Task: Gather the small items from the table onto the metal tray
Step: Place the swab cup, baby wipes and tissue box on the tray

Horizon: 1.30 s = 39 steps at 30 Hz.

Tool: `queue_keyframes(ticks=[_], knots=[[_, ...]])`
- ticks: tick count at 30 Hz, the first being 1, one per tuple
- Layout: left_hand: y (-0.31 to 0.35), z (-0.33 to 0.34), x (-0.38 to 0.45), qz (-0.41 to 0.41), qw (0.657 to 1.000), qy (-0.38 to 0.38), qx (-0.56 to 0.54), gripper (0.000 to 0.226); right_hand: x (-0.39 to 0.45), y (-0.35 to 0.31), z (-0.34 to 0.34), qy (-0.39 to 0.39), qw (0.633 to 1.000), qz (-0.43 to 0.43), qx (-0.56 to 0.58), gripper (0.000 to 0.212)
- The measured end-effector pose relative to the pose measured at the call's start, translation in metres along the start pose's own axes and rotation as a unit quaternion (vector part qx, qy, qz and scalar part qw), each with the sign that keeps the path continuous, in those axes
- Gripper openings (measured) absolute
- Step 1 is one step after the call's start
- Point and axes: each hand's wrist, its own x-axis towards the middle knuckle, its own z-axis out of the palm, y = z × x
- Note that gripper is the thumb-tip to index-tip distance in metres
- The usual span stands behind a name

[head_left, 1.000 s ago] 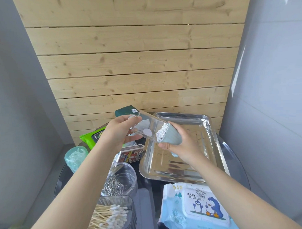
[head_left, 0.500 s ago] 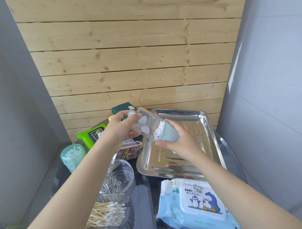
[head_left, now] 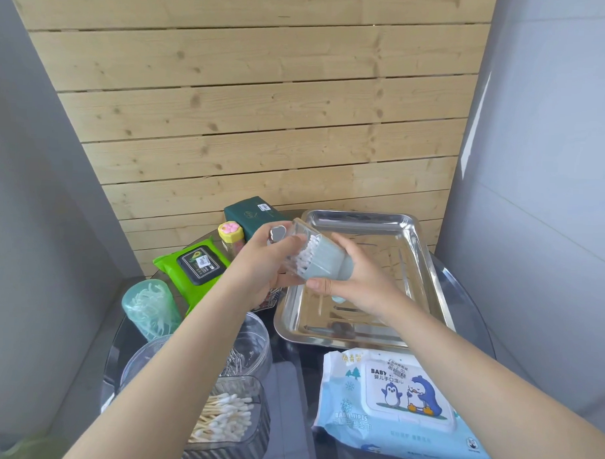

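Single head-worn wide-angle view, looking forward and down from above the forearms. Faces a wooden slat wall (head_left: pixel 263 125) behind a round glass table (head_left: pixel 463 296). Close range: metal tray (head_left: pixel 426 268) mid-frame, baby wipes pack (head_left: pixel 401 404) at the lower edge. No second view to compare.

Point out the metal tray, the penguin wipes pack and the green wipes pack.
metal tray (head_left: pixel 426 268): head view, right rim.
penguin wipes pack (head_left: pixel 405 397): head view, white lid.
green wipes pack (head_left: pixel 198 264): head view, black lid.
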Motion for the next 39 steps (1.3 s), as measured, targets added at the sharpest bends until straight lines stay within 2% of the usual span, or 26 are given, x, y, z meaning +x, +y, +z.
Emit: queue_keyframes(ticks=[5, 9, 12, 15, 20, 21, 23, 25, 27, 28, 30, 34, 39], knots=[[-0.011, 0.021, 0.003, -0.032, 0.999, -0.014, 0.028, 0.036, 0.002, 0.005, -0.002, -0.004, 0.998, -0.009, 0.056, 0.098], [-0.004, 0.033, 0.014, -0.117, 0.989, -0.062, -0.073, 0.040, 0.009, 0.013, -0.018, 0.009, 0.997, -0.001, 0.073, 0.080], [-0.003, 0.047, 0.026, -0.137, 0.984, -0.113, -0.025, 0.047, 0.017, 0.020, -0.035, 0.028, 0.988, 0.018, 0.151, 0.094], [-0.006, 0.071, 0.040, -0.141, 0.977, -0.156, -0.046, 0.042, 0.023, 0.028, -0.058, 0.031, 0.989, 0.025, 0.144, 0.087], [-0.020, 0.119, 0.075, -0.133, 0.988, -0.084, -0.002, 0.041, 0.047, 0.064, -0.086, 0.038, 0.996, 0.072, 0.019, 0.093], [-0.025, 0.125, 0.082, -0.137, 0.988, -0.069, 0.014, 0.041, 0.054, 0.071, -0.087, 0.039, 0.997, 0.073, -0.006, 0.091], [-0.032, 0.133, 0.097, -0.140, 0.989, -0.044, 0.030, 0.043, 0.065, 0.079, -0.090, 0.052, 0.995, 0.069, -0.054, 0.073], [-0.036, 0.136, 0.112, -0.134, 0.990, -0.043, 0.025, 0.042, 0.075, 0.086, -0.097, 0.084, 0.981, 0.078, -0.158, 0.061], [-0.037, 0.142, 0.126, -0.122, 0.990, -0.062, 0.043, 0.036, 0.083, 0.090, -0.106, 0.137, 0.947, 0.093, -0.275, 0.055], [-0.037, 0.145, 0.131, -0.115, 0.989, -0.072, 0.053, 0.033, 0.085, 0.092, -0.110, 0.160, 0.936, 0.099, -0.297, 0.050], [-0.040, 0.155, 0.142, -0.103, 0.989, -0.076, 0.073, 0.041, 0.089, 0.099, -0.117, 0.188, 0.932, 0.101, -0.291, 0.042], [-0.049, 0.174, 0.161, -0.076, 0.992, -0.072, 0.069, 0.049, 0.095, 0.112, -0.115, 0.238, 0.959, 0.068, -0.140, 0.042], [-0.049, 0.184, 0.164, -0.095, 0.995, -0.038, 0.009, 0.036, 0.095, 0.115, -0.111, 0.258, 0.952, 0.046, -0.157, 0.043]])
